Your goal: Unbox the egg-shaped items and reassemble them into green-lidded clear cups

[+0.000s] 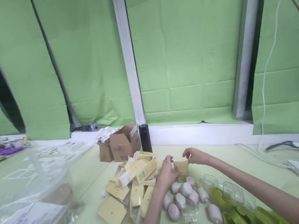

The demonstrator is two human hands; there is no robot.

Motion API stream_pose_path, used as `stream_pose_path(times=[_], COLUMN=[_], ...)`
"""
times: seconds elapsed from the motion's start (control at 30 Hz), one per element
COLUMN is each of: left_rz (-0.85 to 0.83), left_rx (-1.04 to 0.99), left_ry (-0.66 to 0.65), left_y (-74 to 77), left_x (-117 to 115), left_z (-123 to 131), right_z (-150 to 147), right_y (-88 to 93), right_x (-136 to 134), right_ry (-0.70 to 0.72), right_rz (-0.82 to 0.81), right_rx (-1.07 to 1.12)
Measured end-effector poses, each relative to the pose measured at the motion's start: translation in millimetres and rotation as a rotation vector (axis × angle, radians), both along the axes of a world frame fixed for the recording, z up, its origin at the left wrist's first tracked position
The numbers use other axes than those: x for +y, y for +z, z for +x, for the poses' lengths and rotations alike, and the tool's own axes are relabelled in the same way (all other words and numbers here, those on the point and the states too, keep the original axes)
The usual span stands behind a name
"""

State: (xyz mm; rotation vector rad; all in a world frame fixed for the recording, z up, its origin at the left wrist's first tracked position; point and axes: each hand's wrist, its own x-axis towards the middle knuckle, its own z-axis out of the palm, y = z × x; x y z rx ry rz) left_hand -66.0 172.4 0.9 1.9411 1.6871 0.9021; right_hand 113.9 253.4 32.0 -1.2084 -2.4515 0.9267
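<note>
Tan box (182,166) held amid cartons (138,173); pink bottles (185,189) below.

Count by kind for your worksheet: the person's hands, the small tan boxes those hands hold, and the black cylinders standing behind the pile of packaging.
2 hands: left hand, right hand
1 small tan box, held between them
1 black cylinder, upright
Total: 4
</note>
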Motion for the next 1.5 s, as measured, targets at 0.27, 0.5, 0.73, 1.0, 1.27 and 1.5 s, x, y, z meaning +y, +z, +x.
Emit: stream_pose_path(times=[0.27, 0.5, 0.73, 1.0, 1.27, 1.5], left_rz=[0.026, -0.001, -0.062, -0.045, 0.057, 0.235], left_rx=[0.015, -0.068, -0.088, 0.088, 0.257, 0.189], left_ry=[-0.007, 0.053, 0.039, 0.031, 0.028, 0.057], left_y=[2.9, 2.7, 2.6, 5.5, 29.2, 85.2], left_x=[0, -2, 0, -7, -21, -58], left_z=[5, 5, 9, 11, 11, 9], right_z=[0, -1, -8, -7, -9, 24], right_y=[-5.6, -11.1, -23.3, -28.5, -24.6, 3.9], right_x=[-18, -12, 4, 12, -1, 7], right_ry=[0.022, 0.054, 0.027, 0.009, 0.062, -0.07], right_rz=[-0.052, 0.015, -0.017, -0.036, -0.018, 0.151], right_rx=[0.263, 0.309, 0.187, 0.103, -0.009, -0.102])
